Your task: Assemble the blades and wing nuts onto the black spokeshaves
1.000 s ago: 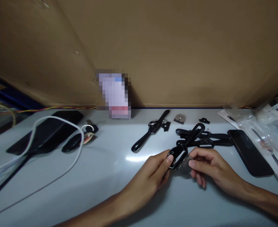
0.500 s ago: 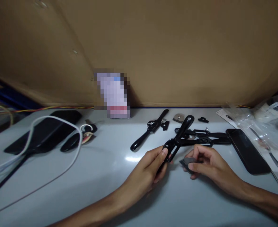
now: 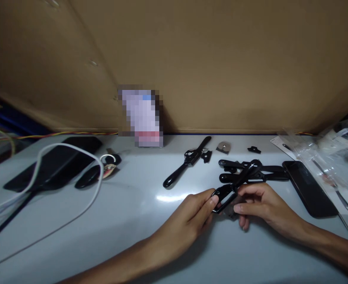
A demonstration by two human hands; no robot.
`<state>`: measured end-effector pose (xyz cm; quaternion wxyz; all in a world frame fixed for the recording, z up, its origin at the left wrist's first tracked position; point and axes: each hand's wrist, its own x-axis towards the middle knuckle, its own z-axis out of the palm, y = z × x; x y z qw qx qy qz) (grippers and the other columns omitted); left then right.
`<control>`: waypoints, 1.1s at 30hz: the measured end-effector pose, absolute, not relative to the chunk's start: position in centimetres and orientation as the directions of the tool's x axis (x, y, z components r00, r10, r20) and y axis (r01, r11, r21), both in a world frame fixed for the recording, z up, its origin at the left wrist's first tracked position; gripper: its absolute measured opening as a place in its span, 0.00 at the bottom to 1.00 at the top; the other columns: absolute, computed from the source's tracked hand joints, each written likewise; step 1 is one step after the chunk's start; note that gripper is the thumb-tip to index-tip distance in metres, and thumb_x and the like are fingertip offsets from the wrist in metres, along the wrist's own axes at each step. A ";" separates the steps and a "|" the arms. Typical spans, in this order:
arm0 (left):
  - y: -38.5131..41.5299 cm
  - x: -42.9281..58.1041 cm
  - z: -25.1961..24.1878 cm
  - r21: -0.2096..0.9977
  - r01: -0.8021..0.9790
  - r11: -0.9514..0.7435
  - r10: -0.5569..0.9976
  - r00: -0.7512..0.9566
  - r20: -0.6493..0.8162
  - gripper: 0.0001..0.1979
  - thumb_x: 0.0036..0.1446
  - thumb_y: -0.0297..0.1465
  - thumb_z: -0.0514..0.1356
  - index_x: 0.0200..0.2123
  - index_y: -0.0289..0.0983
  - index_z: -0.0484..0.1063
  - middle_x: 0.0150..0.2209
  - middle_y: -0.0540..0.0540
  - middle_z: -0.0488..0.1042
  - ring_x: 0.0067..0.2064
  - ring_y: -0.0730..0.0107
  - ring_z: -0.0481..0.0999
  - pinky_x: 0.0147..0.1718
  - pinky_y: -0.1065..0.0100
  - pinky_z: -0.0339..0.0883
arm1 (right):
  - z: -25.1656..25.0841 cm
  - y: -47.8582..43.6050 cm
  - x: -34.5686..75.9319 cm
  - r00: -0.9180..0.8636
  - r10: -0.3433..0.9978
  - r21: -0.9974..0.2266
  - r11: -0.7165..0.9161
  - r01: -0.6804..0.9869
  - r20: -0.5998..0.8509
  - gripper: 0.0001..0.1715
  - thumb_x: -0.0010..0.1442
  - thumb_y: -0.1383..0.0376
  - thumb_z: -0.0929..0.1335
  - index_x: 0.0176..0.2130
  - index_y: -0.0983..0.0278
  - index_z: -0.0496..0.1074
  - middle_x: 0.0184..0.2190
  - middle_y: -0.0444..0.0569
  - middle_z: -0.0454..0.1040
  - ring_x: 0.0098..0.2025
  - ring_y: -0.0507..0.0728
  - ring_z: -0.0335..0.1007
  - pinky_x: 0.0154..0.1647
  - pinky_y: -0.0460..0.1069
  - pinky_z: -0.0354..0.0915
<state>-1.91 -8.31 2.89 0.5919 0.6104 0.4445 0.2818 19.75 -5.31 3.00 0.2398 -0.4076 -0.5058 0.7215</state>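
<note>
My left hand [image 3: 196,209] is closed around one handle of a black spokeshave body [image 3: 227,194], held tilted above the table with its other handle pointing up and right. A thin grey blade [image 3: 230,213] is pinched in my right hand [image 3: 261,203], low beside the body's frame and partly hidden behind it; whether the two touch I cannot tell. Beyond my hands lie more black spokeshave bodies [image 3: 274,176], side by side. Further left rests another spokeshave [image 3: 176,175], with a small black cap [image 3: 206,157] next to it. A loose blade [image 3: 222,148] and another black cap [image 3: 254,149] lie behind.
On the right, a dark phone [image 3: 310,189] lies near plastic packaging [image 3: 324,169]. A pixelated upright object [image 3: 145,118] leans against the cardboard wall [image 3: 221,71]. At left are a black flat object [image 3: 58,165], a white cable [image 3: 93,201] and a ringed item [image 3: 108,159].
The spokeshave body in my left hand has swung down to the right, toward my right hand. The blade has turned and shifted slightly left, now partly behind the body.
</note>
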 end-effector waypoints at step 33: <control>-7.7 -2.4 3.6 0.957 0.223 0.183 0.825 0.495 -0.273 0.22 0.68 0.50 0.50 0.33 0.39 0.65 0.19 0.59 0.57 0.17 0.78 0.50 0.14 0.74 0.45 | 2.8 -6.2 19.3 -0.546 0.777 -0.944 -0.317 0.092 -0.314 0.25 0.61 0.47 0.73 0.31 0.67 0.74 0.28 0.48 0.78 0.28 0.51 0.76 0.31 0.46 0.72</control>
